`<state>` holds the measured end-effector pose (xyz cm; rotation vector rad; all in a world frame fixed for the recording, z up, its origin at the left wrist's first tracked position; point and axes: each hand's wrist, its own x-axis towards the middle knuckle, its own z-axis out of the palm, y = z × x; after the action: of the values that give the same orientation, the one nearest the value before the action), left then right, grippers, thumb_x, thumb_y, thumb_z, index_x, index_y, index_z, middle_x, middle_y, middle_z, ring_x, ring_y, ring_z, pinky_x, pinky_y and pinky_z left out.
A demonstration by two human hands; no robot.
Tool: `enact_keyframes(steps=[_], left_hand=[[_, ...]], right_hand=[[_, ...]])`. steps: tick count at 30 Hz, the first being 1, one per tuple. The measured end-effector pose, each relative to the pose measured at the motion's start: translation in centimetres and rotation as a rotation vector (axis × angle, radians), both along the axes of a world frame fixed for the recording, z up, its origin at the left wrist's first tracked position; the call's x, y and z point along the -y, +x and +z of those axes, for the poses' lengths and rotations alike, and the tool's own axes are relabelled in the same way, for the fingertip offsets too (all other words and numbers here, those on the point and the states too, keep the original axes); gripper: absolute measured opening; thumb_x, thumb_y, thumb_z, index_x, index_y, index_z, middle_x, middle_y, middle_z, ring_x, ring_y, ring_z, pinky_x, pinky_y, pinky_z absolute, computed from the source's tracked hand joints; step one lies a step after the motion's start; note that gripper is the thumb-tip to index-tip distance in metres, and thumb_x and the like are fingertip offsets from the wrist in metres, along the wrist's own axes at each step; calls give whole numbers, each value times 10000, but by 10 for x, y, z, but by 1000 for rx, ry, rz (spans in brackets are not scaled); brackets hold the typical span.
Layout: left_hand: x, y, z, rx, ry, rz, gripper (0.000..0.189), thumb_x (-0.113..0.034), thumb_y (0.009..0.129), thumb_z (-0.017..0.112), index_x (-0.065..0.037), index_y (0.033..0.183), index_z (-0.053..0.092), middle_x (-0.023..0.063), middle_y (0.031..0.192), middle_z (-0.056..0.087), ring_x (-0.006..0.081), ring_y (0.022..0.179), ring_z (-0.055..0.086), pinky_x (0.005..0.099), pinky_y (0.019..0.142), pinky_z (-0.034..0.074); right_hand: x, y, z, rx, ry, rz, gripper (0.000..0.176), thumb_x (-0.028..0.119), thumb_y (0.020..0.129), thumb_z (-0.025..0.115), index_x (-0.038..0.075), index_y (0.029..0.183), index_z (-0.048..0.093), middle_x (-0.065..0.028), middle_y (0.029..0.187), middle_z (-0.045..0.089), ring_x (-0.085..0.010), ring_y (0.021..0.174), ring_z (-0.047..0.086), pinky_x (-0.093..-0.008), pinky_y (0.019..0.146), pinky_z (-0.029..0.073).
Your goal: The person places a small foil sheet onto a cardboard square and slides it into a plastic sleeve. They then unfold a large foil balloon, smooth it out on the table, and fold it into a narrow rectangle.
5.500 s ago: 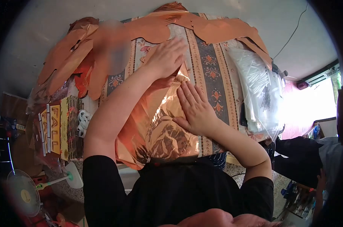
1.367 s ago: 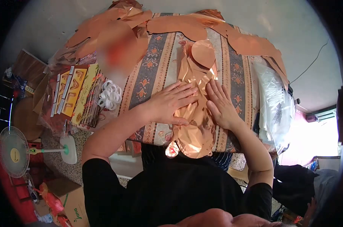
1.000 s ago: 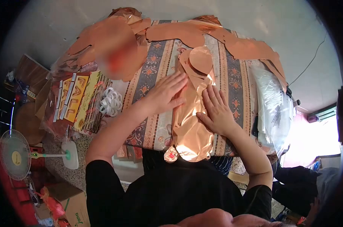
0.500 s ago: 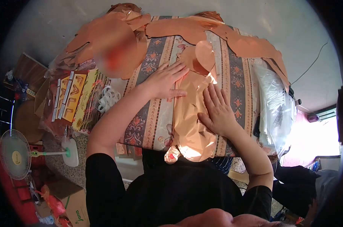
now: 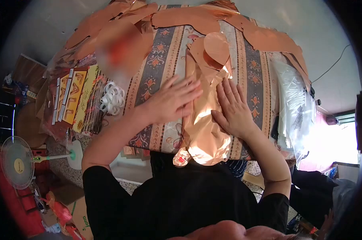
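Observation:
A flat rose-gold foil balloon (image 5: 207, 132) lies lengthwise on the patterned tablecloth, its near end at the table's front edge. My left hand (image 5: 175, 98), slightly blurred, is over the foil's left edge with fingers spread; whether it touches the foil I cannot tell. My right hand (image 5: 235, 110) rests flat on the foil's right side, fingers extended and thumb apart. Beyond the hands, the foil's far part has a rounded lobe (image 5: 217, 49). A small crinkled foil tip with a red spot (image 5: 181, 159) sits at the near left corner.
More flat foil pieces (image 5: 185, 20) lie along the table's far side. Packets with gold letters (image 5: 74, 98) and a white ribbon coil (image 5: 112, 98) are at left. Clear plastic packs (image 5: 293, 106) lie at right. A fan (image 5: 18, 162) stands left; another person's dark clothing (image 5: 315, 194) shows lower right.
My left hand has moved nearer to me and looks lifted, having lain flat on the foil's far left part. My right hand stays on the foil. The camera view has shifted slightly.

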<state>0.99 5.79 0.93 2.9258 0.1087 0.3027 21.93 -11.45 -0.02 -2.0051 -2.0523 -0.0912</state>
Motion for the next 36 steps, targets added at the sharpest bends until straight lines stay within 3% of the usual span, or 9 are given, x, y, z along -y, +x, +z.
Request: enact_keyframes(steps=[6,9,11,14,20,23,30,34,36], left_hand=[[12,-5,2,-21,35,1,654,-431,917,565,-104,1458,400,95,1524,372,285,1414,335,491,1165,208],[13,-15,5,104,-90,8,619,-380,911,588,-98,1439,430,96,1507,398,268,1414,336,474,1171,205],[12,-26,5,156,-307,-49,546,-317,905,600,-80,1387,497,107,1471,443,274,1406,346,464,1165,222],[36,-35,3,33,-90,-75,474,-281,913,584,-61,1331,551,117,1421,496,294,1384,379,470,1151,250],[44,-50,9,18,10,-91,459,-293,932,561,-81,1339,550,78,1434,494,249,1390,380,475,1162,224],[62,-59,12,-61,-158,-170,457,-290,932,560,-96,1345,546,69,1438,491,234,1395,375,477,1162,221],[73,-77,16,-36,-112,-129,427,-282,932,546,-114,1324,566,65,1421,510,243,1390,385,474,1152,246],[80,-89,15,-21,-222,-100,424,-254,910,558,-90,1300,580,92,1404,524,287,1379,397,480,1143,263],[80,-91,16,-15,-240,-102,416,-237,904,556,-74,1285,590,117,1386,538,315,1367,414,485,1133,275]], right_hand=[[0,0,0,40,-13,6,752,451,904,491,-73,1424,350,-293,1498,306,-411,1422,260,-505,1172,146],[1,0,3,45,-80,-6,745,434,928,463,-54,1462,288,-271,1534,244,-371,1456,196,-480,1185,111],[1,1,1,53,-74,-2,745,433,926,464,-55,1461,290,-272,1534,243,-371,1456,196,-480,1185,112],[0,3,-2,73,-40,6,757,452,913,471,-61,1448,315,-282,1519,271,-389,1441,225,-490,1179,128],[0,2,-3,84,-7,13,779,474,898,483,-62,1442,330,-289,1505,299,-406,1425,259,-499,1173,146],[1,2,-3,104,-15,13,786,475,893,489,-61,1444,326,-290,1504,300,-409,1421,265,-500,1171,151],[-1,1,-4,79,3,21,776,475,901,482,-63,1439,330,-297,1501,296,-419,1412,274,-504,1165,166],[-1,2,-3,122,2,15,773,479,909,467,-62,1442,323,-299,1503,291,-422,1411,275,-505,1165,167],[1,2,-3,102,-52,1,748,451,933,447,-43,1469,281,-262,1539,239,-359,1457,197,-474,1191,109]])
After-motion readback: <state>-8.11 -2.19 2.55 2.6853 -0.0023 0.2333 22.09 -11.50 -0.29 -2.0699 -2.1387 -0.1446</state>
